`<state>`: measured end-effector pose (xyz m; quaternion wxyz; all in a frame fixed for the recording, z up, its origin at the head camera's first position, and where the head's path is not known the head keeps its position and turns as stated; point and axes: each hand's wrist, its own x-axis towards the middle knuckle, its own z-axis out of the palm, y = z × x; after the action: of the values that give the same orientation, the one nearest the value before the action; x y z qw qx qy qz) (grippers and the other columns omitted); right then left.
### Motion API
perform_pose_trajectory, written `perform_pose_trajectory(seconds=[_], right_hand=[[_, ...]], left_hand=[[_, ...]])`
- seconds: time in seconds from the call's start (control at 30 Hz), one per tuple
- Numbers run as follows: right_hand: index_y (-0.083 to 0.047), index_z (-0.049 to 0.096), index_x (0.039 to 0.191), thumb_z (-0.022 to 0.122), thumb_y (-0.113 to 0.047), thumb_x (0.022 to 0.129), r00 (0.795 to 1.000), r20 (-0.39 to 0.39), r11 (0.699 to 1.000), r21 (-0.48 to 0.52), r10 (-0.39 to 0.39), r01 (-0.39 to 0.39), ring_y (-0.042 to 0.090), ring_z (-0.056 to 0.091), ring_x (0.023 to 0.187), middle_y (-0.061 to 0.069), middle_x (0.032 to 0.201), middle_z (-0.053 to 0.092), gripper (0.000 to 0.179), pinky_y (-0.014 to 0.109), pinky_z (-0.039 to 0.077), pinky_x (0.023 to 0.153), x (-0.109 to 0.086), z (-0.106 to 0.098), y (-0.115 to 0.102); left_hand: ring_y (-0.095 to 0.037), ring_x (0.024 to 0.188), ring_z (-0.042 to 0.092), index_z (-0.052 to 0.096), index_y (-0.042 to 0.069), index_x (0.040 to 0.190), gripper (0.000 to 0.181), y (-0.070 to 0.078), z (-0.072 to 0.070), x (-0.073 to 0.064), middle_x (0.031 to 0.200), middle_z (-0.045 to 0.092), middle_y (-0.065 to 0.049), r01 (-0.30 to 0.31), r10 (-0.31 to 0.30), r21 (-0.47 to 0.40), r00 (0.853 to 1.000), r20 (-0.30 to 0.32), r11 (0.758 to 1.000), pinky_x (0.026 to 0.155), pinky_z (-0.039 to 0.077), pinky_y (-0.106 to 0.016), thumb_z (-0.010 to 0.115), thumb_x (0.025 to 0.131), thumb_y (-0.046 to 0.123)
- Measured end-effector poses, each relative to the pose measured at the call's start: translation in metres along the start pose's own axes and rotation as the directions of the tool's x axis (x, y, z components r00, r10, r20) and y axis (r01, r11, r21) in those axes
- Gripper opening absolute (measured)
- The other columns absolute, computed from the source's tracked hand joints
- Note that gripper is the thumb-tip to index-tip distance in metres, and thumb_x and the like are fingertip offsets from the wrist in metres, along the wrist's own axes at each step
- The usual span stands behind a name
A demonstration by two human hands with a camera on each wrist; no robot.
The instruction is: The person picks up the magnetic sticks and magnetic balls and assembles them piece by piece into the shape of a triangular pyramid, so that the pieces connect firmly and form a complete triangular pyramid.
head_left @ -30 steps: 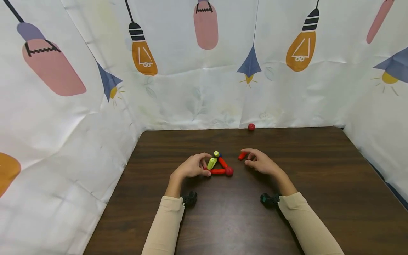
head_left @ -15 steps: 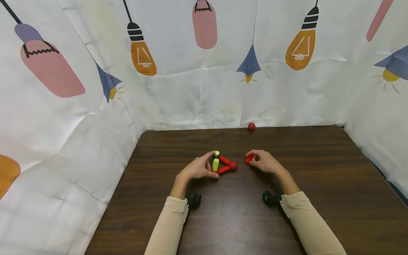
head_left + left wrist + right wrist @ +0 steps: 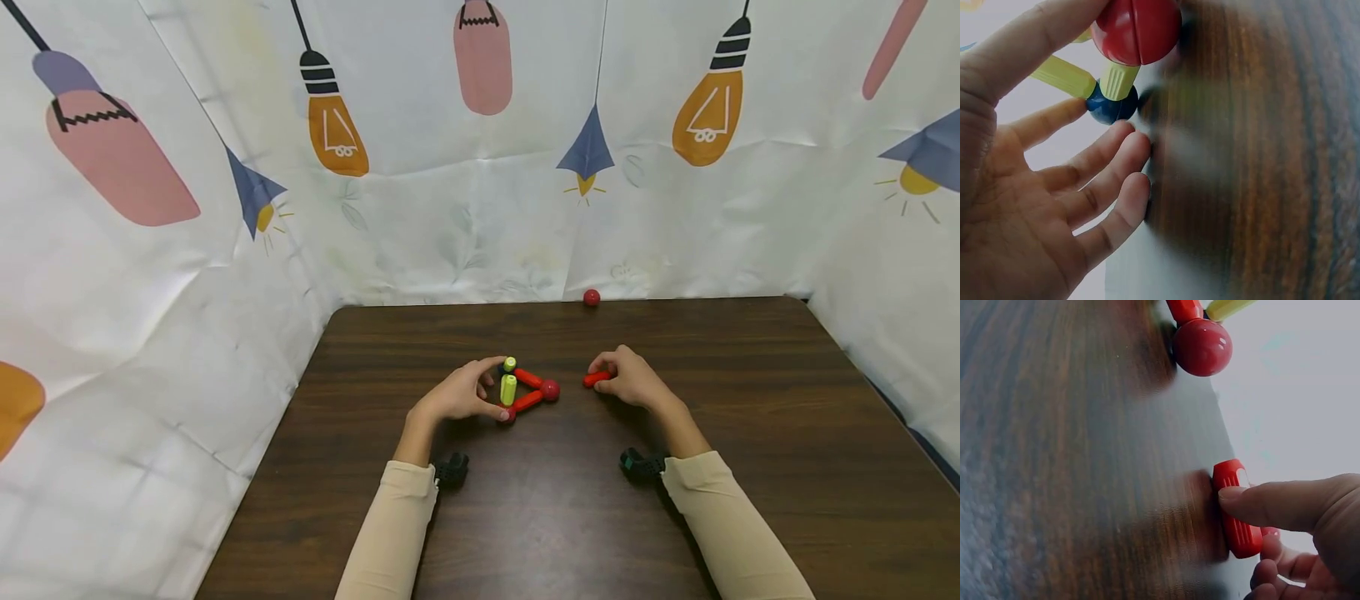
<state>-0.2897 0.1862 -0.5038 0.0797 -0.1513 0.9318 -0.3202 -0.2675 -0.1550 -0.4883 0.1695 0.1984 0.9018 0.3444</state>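
A small frame of magnetic building sticks and balls stands on the table's left-centre. It has red sticks (image 3: pixel 528 401), yellow-green sticks (image 3: pixel 508 390), a red ball (image 3: pixel 551 390) at its right corner, and a blue ball (image 3: pixel 1110 107) at its far side. My left hand (image 3: pixel 453 394) holds it between thumb and index finger: the thumb is on a near red ball (image 3: pixel 1138 31), the index finger at the blue one. Its other fingers are spread loosely. To the right, my right hand (image 3: pixel 636 381) pinches a loose red magnetic stick (image 3: pixel 1238 515) at the tabletop, apart from the frame.
Another red ball (image 3: pixel 592 297) sits at the far edge of the dark wooden table (image 3: pixel 540 517). Behind and beside the table hangs a white cloth (image 3: pixel 465 217) printed with lamps. Each wrist wears a black camera (image 3: pixel 452 471).
The right fingers have closed on the loose red stick and moved it slightly right. The frame has turned and shifted a little right under my left hand, its right corner swinging away from me.
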Motion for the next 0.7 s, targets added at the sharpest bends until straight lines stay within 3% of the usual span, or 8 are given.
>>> perform_pose_trajectory(seconds=[0.33, 0.57, 0.7], right_hand=[[-0.012, 0.072, 0.106, 0.077, -0.019, 0.091, 0.999, -0.044, 0.998, 0.055, -0.023, 0.026, 0.023, 0.051, 0.081, 0.009, 0.098, 0.059, 0.017, 0.033, 0.042, 0.069, -0.001, -0.003, 0.002], [-0.013, 0.071, 0.109, 0.076, -0.023, 0.094, 0.998, -0.022, 0.985, 0.162, -0.059, 0.061, 0.020, 0.052, 0.076, 0.007, 0.098, 0.063, 0.019, 0.033, 0.043, 0.067, 0.000, -0.004, -0.004], [-0.011, 0.070, 0.109, 0.074, -0.024, 0.095, 0.997, -0.011, 0.975, 0.212, -0.072, 0.073, 0.021, 0.053, 0.076, 0.007, 0.097, 0.063, 0.020, 0.032, 0.044, 0.067, 0.000, -0.003, -0.009]], left_hand=[[-0.024, 0.116, 0.059, 0.040, 0.019, 0.158, 0.095, 0.001, 0.001, 0.001, 0.166, 0.029, -0.007, -0.043, 0.043, 0.005, 0.999, -0.032, 0.999, 0.096, 0.052, -0.043, 0.090, 0.079, 0.036], [-0.025, 0.117, 0.058, 0.040, 0.024, 0.157, 0.095, 0.005, 0.002, 0.000, 0.154, 0.048, -0.002, -0.010, 0.011, 0.020, 0.999, -0.033, 1.000, 0.094, 0.052, -0.042, 0.091, 0.078, 0.037], [-0.025, 0.117, 0.058, 0.041, 0.025, 0.156, 0.094, 0.007, 0.006, 0.002, 0.155, 0.047, -0.002, -0.021, 0.021, 0.020, 0.999, -0.028, 1.000, 0.097, 0.052, -0.042, 0.091, 0.078, 0.037]])
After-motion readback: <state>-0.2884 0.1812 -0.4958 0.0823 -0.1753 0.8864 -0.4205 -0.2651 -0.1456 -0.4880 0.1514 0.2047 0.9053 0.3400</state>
